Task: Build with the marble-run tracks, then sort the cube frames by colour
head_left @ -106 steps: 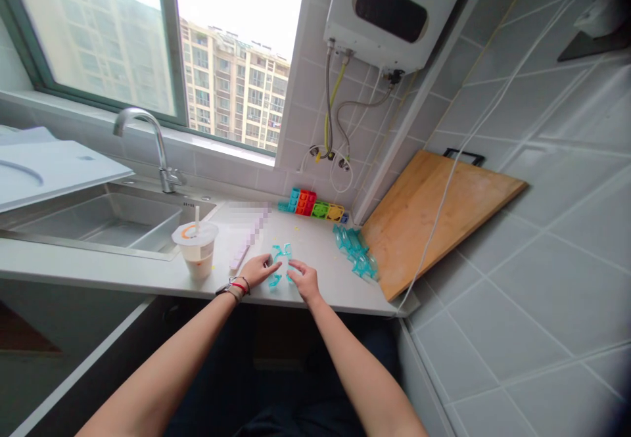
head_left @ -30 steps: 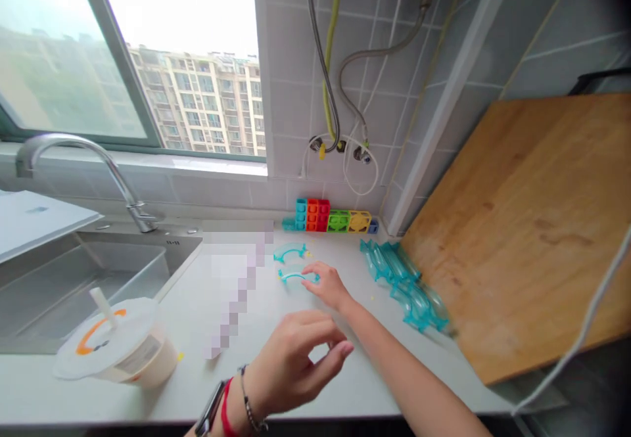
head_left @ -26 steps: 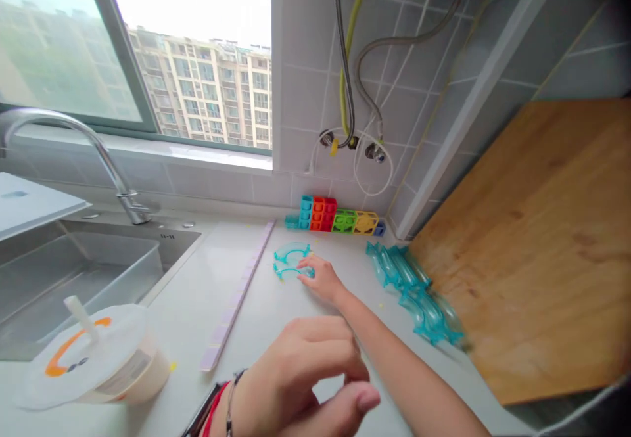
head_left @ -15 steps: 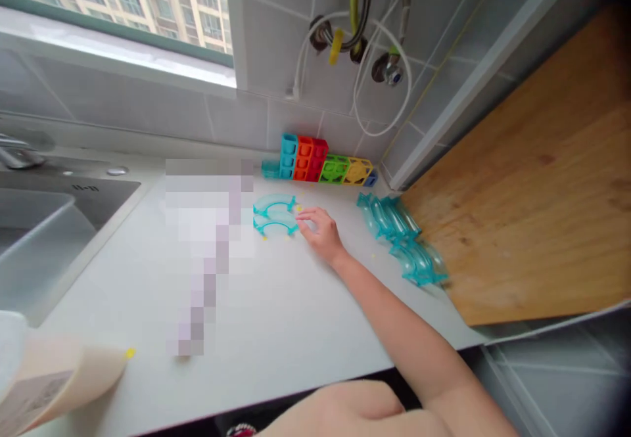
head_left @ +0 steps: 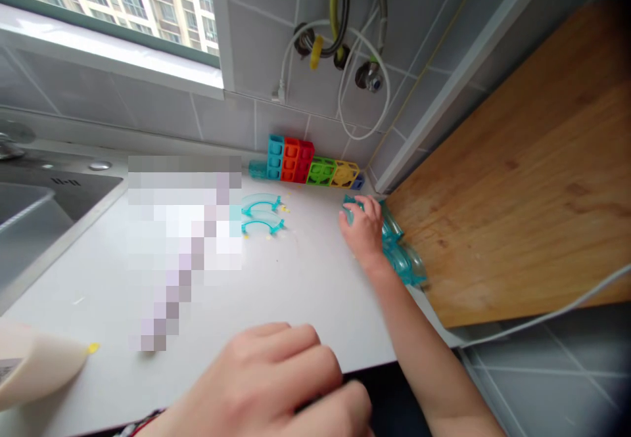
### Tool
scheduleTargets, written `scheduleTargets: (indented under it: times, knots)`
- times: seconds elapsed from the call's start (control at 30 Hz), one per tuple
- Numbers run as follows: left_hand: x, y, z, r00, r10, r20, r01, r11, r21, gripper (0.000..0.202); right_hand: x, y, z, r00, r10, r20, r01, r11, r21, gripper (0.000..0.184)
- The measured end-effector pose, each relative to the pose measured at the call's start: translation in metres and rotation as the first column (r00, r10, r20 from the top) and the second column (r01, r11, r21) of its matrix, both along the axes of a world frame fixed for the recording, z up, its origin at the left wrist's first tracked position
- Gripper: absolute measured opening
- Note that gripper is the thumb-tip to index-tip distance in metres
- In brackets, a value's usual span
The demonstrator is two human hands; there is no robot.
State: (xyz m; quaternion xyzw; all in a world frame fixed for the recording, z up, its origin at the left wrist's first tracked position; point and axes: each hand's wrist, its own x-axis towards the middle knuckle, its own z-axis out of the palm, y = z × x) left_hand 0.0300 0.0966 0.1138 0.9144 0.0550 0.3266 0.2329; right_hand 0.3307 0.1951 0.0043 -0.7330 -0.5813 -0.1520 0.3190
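Note:
My right hand [head_left: 363, 229] reaches to a pile of clear teal track pieces [head_left: 400, 253] by the foot of the wooden board, fingers curled over the pile's near end; whether it grips one is hidden. Two curved teal track pieces [head_left: 260, 214] lie side by side on the white counter [head_left: 276, 292], to the left of that hand. My left hand [head_left: 276, 384] hovers close to the camera at the counter's front edge, fingers curled into a loose fist with nothing visible in them.
A row of coloured blocks [head_left: 308, 169] stands against the tiled wall. A large wooden cutting board [head_left: 513, 181] leans on the right wall, a white cable [head_left: 552, 312] crossing it. The sink [head_left: 29, 220] lies at the left, a drink cup [head_left: 34, 368] at the lower left.
My right hand has left the two curved pieces and moved right onto the teal pile. My left hand came back into view near the camera.

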Motion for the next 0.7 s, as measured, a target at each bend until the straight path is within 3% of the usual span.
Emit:
scheduleTargets:
  times: [0.07, 0.13, 0.27, 0.4, 0.57, 0.7]
  knots:
    - [0.006, 0.013, -0.007, 0.995, 0.09, -0.045, -0.089, 0.995, 0.035, 0.012, 0.02, -0.007, -0.003, 0.991, -0.131, -0.028, 0.128, 0.987, -0.096, 0.029]
    - [0.01, 0.026, -0.019, 0.982, 0.152, -0.111, -0.148, 0.988, 0.046, 0.013, 0.031, -0.009, -0.008, 0.981, -0.188, -0.045, 0.177, 0.966, -0.189, 0.032]
    - [0.009, 0.049, -0.043, 0.931, 0.234, -0.279, -0.224, 0.972, 0.066, 0.018, 0.037, -0.006, -0.013, 0.987, -0.154, -0.045, 0.138, 0.957, -0.254, 0.033]
    - [0.005, 0.064, -0.056, 0.9, 0.286, -0.329, -0.29, 0.956, 0.036, 0.024, 0.034, -0.004, -0.013, 0.995, -0.102, -0.024, 0.091, 0.959, -0.269, 0.037]
    - [0.005, 0.075, -0.066, 0.889, 0.291, -0.353, -0.321, 0.947, -0.029, 0.026, 0.03, -0.002, -0.008, 0.989, -0.089, -0.121, 0.064, 0.978, -0.197, 0.039]
    - [0.007, 0.081, -0.068, 0.867, 0.346, -0.36, -0.404, 0.909, -0.099, 0.028, 0.025, -0.001, -0.002, 0.967, -0.025, -0.252, 0.03, 0.999, 0.016, 0.034]
